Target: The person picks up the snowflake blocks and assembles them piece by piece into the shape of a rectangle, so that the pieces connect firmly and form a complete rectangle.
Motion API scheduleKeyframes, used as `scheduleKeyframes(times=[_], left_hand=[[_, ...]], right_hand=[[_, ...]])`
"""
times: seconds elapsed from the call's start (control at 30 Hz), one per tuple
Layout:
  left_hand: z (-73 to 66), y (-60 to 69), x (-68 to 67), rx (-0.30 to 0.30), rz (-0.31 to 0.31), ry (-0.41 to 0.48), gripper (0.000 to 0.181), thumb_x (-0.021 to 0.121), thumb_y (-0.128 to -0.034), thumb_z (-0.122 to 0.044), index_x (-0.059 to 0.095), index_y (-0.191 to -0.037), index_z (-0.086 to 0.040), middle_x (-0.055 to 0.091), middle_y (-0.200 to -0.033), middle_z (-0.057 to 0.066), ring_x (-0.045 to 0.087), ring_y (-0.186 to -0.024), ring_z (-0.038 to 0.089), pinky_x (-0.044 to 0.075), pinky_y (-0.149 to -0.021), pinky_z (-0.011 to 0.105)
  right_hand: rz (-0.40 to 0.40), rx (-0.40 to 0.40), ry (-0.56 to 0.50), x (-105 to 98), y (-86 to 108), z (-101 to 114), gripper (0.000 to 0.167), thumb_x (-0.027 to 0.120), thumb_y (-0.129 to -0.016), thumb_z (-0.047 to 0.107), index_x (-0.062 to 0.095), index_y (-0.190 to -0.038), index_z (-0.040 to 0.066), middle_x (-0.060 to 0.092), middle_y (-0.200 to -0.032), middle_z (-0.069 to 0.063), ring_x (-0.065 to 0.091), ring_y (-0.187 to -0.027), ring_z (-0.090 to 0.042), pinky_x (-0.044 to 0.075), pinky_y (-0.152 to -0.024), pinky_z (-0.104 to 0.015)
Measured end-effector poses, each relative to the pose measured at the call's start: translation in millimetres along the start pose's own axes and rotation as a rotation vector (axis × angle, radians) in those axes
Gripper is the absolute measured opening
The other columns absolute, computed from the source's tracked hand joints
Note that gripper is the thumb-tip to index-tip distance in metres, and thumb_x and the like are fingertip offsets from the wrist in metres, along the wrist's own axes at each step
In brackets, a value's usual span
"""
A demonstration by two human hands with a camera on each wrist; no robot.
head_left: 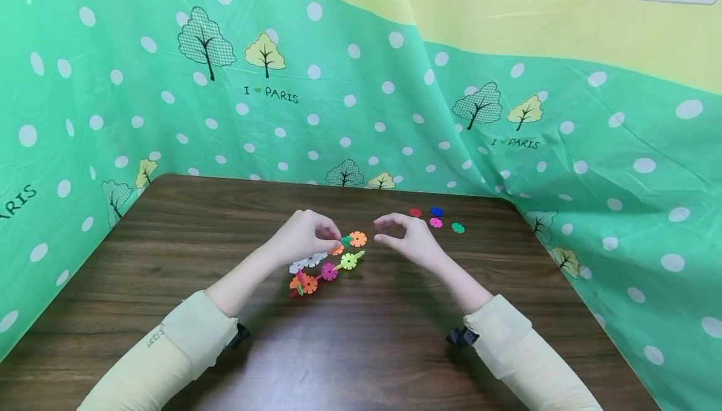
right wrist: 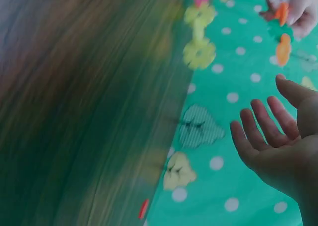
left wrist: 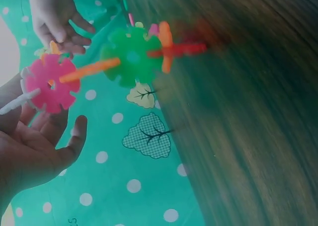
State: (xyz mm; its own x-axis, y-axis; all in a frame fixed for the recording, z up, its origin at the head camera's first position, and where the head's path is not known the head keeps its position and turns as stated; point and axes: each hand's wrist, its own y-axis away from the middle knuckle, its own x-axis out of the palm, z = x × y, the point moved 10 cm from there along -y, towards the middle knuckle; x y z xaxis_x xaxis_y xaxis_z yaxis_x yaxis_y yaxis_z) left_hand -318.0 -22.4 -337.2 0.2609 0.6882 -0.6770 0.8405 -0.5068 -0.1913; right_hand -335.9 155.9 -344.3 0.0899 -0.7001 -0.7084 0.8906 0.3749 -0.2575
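Note:
A chain of joined snowflake discs hangs from my left hand (head_left: 304, 235), whose thumb and fingers pinch it near an orange disc (head_left: 336, 250). White discs (head_left: 308, 262), a magenta disc (head_left: 329, 272) and a yellow-green disc (head_left: 348, 261) belong to the chain, and another orange disc (head_left: 358, 239) stands at its upper right end. In the left wrist view a pink disc (left wrist: 52, 84) and a green disc (left wrist: 131, 57) show close up. My right hand (head_left: 414, 240) is held to the right of the chain, fingers and thumb apart, holding nothing.
Loose discs lie on the table (head_left: 350, 348) beyond my right hand: red (head_left: 415, 212), blue (head_left: 437, 211), pink (head_left: 436, 222) and green (head_left: 458, 228). A green and yellow printed cloth (head_left: 350, 116) hangs behind the table.

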Motion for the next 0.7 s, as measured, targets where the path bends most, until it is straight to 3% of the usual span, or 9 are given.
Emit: scheduleKeyframes(times=[0.13, 0.27, 0.4, 0.7], left_hand=[[8.8, 0.4, -2.0, -0.032, -0.006, 0.049, 0.006, 0.074, -0.0817, -0.024, 0.073, -0.081, -0.018, 0.069, -0.071, -0.01, 0.057, -0.054, 0.007, 0.047, -0.051, 0.026], [17.7, 1.6, -2.5, -0.073, -0.015, 0.088, 0.004, 0.073, -0.0823, -0.023, 0.073, -0.081, -0.019, 0.07, -0.073, -0.008, 0.053, -0.048, 0.008, 0.045, -0.048, 0.026], [22.9, 4.0, -3.5, -0.104, -0.031, 0.118, 0.004, 0.073, -0.082, -0.022, 0.073, -0.081, -0.018, 0.071, -0.074, -0.006, 0.052, -0.048, 0.009, 0.044, -0.047, 0.026], [38.3, 11.7, -6.9, -0.16, -0.113, 0.147, 0.005, 0.073, -0.0819, -0.02, 0.074, -0.084, -0.016, 0.07, -0.075, -0.003, 0.055, -0.055, 0.012, 0.046, -0.05, 0.028]], right_hand=[[-0.035, -0.051, 0.132, -11, -4.3, -11, 0.035, 0.076, -0.08, 0.02, 0.066, -0.112, 0.011, 0.068, -0.111, -0.006, 0.061, -0.107, -0.022, 0.046, -0.093, -0.044], [-0.036, -0.075, 0.2, -18, -6.7, -26, 0.04, 0.076, -0.081, 0.02, 0.064, -0.118, 0.01, 0.064, -0.119, -0.007, 0.057, -0.114, -0.026, 0.044, -0.096, -0.046], [-0.016, -0.067, 0.223, -23, -9.4, -44, 0.045, 0.076, -0.081, 0.018, 0.061, -0.122, 0.01, 0.06, -0.127, -0.008, 0.054, -0.119, -0.028, 0.044, -0.097, -0.046], [0.016, -0.041, 0.243, -28, -19.9, -78, 0.05, 0.076, -0.079, 0.013, 0.058, -0.126, 0.007, 0.053, -0.133, -0.015, 0.054, -0.111, -0.034, 0.044, -0.092, -0.052]])
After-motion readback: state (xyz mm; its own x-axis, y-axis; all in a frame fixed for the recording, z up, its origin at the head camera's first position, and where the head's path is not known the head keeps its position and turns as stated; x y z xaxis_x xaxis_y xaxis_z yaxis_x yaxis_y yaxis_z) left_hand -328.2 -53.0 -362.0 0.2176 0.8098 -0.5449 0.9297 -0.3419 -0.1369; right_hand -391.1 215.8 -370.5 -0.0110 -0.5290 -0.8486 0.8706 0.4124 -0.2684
